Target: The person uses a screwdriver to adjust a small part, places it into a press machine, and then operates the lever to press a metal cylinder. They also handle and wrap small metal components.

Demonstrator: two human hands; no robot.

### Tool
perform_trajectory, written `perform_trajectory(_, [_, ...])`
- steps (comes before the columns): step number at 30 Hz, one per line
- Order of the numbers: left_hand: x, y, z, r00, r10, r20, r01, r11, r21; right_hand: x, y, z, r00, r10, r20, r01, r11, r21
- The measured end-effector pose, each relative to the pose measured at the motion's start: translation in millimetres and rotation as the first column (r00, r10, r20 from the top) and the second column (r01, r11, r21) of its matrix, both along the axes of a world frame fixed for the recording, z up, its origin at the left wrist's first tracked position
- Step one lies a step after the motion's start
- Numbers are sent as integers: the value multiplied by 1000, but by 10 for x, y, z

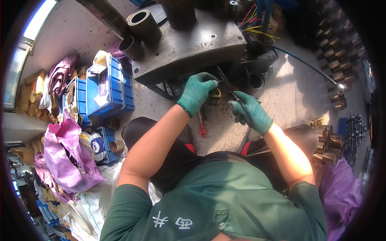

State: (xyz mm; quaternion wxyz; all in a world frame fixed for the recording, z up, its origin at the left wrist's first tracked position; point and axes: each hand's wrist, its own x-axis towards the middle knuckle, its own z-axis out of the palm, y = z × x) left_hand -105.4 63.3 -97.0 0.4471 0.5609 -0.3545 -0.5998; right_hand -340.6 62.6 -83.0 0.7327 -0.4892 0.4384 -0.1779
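My right hand (254, 114), in a green knit glove, is closed round the dark handles of a pair of scissors (226, 82). The blades point up and away, toward the metal block, and look slightly parted. My left hand (198, 92), gloved the same way, pinches with thumb and forefinger close to the blades. What lies between those fingertips is too small to make out. Just beneath both hands shows a small yellowish item (217, 94), partly hidden. Both hands are in front of a heavy grey metal block (193, 48).
Metal cylinders (147, 30) stand on the block. Blue crates (116, 90) and a purple bag (68, 156) sit left. A red-handled tool (203, 129) lies on the floor between my feet. Yellow and red wires (257, 30) hang beyond; stacked metal sleeves (327, 142) are right.
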Motion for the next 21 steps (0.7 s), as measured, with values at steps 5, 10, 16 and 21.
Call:
perform_trajectory(5, [-26, 14, -63, 1000, 2, -11, -3, 998, -64, -45, -28, 68, 1000, 19, 8, -20, 999, 41])
perform_trajectory(10, [-72, 9, -155, 999, 35, -17, -37, 987, -155, -60, -25, -188, 992, -55, 117, 26, 971, 240])
perform_trajectory(16, [-114, 5, -178, 994, 98, 42, -93, 990, -110, -27, -12, -203, 981, -132, 142, 59, 901, 429])
perform_trajectory(21, [-69, -43, -268, 975, 90, 202, -68, 991, -117, -77, -14, -353, 981, -73, 179, -6, 913, 409])
